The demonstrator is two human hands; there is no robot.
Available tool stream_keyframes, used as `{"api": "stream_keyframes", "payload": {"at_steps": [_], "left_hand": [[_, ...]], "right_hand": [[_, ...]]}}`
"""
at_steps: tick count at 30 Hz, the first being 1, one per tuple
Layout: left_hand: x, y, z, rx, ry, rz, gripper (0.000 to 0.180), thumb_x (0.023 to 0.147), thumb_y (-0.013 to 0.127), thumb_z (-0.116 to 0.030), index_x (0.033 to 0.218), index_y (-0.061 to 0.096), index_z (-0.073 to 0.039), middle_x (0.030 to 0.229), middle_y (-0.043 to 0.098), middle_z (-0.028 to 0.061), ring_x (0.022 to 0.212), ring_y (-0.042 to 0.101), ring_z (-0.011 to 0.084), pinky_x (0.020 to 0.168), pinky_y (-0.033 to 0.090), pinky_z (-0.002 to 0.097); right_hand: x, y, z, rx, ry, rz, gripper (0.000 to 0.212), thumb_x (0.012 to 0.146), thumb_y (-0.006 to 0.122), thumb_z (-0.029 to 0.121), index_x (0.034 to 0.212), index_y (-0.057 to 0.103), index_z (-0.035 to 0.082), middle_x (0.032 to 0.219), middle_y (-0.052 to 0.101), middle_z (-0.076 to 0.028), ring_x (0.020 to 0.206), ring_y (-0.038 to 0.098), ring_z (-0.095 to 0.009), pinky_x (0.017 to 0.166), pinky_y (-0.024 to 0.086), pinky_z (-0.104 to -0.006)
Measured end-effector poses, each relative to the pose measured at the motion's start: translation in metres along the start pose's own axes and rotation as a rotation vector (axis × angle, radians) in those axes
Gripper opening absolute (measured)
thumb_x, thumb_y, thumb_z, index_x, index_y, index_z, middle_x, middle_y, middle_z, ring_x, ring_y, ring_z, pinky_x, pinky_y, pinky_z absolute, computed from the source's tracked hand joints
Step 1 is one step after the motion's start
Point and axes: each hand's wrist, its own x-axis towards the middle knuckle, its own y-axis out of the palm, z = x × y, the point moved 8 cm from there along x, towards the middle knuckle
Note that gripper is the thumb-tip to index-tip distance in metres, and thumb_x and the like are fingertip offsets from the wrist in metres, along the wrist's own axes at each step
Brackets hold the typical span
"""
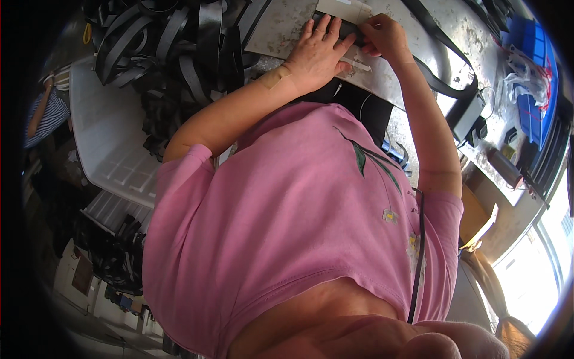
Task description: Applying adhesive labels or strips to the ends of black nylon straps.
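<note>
My left hand (317,57) lies with its fingers spread on a flat black strip (350,27) that looks like leather or webbing, pressing it against the worn metal tabletop (275,37). At the strip's right end, my right hand (387,39) has its fingers bent and pinched together at the edge. The fingers hide part of that end, and whether something small is also between them cannot be seen. A cream-coloured flat piece (344,8) lies just beyond the strip. Close to my left thumb is a small pale scrap (360,65).
Many black straps (173,42) hang in a heap at the left, beside a white plastic bin (107,131). A long black strap (445,90) loops across the table's right side, near a dark box (465,113). A blue crate (529,113) holds clear plastic bags. Another person (48,116) is at far left.
</note>
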Motion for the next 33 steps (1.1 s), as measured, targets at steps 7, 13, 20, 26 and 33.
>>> {"api": "stream_keyframes", "payload": {"at_steps": [7, 13, 20, 26, 33], "left_hand": [[0.001, -0.002, 0.000, -0.007, -0.006, -0.002, 0.057, 0.084, 0.056, -0.041, 0.131, 0.044, -0.010, 0.135, 0.036, 0.0228, 0.128, 0.032, 0.0385, 0.104, 0.028, 0.0500], [0.014, -0.023, 0.031, 0.042, -0.082, -0.163, 0.050, 0.078, 0.066, -0.031, 0.116, 0.051, -0.002, 0.121, 0.047, 0.0149, 0.117, 0.044, 0.0298, 0.095, 0.038, 0.0429], [0.034, -0.009, 0.060, -0.343, -0.203, -0.081, 0.041, 0.072, 0.074, -0.028, 0.099, 0.054, -0.003, 0.092, 0.059, 0.0063, 0.077, 0.057, 0.0223, 0.065, 0.045, 0.0332], [0.021, 0.020, 0.039, -1.523, -0.597, 0.219, 0.038, 0.072, 0.077, -0.027, 0.092, 0.058, -0.002, 0.074, 0.056, 0.0004, 0.063, 0.052, 0.0067, 0.053, 0.038, 0.0195], [0.024, 0.034, 0.022, -1.230, -0.486, 0.113, 0.039, 0.075, 0.072, -0.025, 0.099, 0.059, 0.003, 0.083, 0.058, 0.0058, 0.064, 0.056, 0.0136, 0.056, 0.045, 0.0257]], "right_hand": [[0.004, 0.001, -0.001, -0.022, -0.005, 0.010, 0.022, 0.079, 0.061, 0.017, 0.091, 0.061, -0.002, 0.066, 0.065, -0.009, 0.052, 0.065, -0.016, 0.047, 0.053, -0.0250], [0.002, 0.001, 0.001, -0.033, -0.021, -0.008, 0.022, 0.079, 0.060, 0.017, 0.089, 0.061, -0.002, 0.066, 0.065, -0.009, 0.052, 0.065, -0.016, 0.047, 0.053, -0.0253], [0.001, 0.002, 0.003, -0.074, -0.043, -0.036, 0.023, 0.078, 0.060, 0.019, 0.089, 0.061, -0.001, 0.066, 0.065, -0.008, 0.051, 0.065, -0.016, 0.047, 0.053, -0.0250], [0.003, 0.001, 0.001, -0.117, -0.070, -0.046, 0.025, 0.078, 0.059, 0.021, 0.089, 0.062, -0.001, 0.064, 0.066, -0.007, 0.051, 0.065, -0.015, 0.049, 0.053, -0.0247], [0.009, 0.002, -0.001, -0.180, -0.119, -0.044, 0.022, 0.079, 0.057, 0.015, 0.094, 0.060, 0.000, 0.064, 0.066, -0.009, 0.052, 0.065, -0.016, 0.048, 0.053, -0.0255]]}}
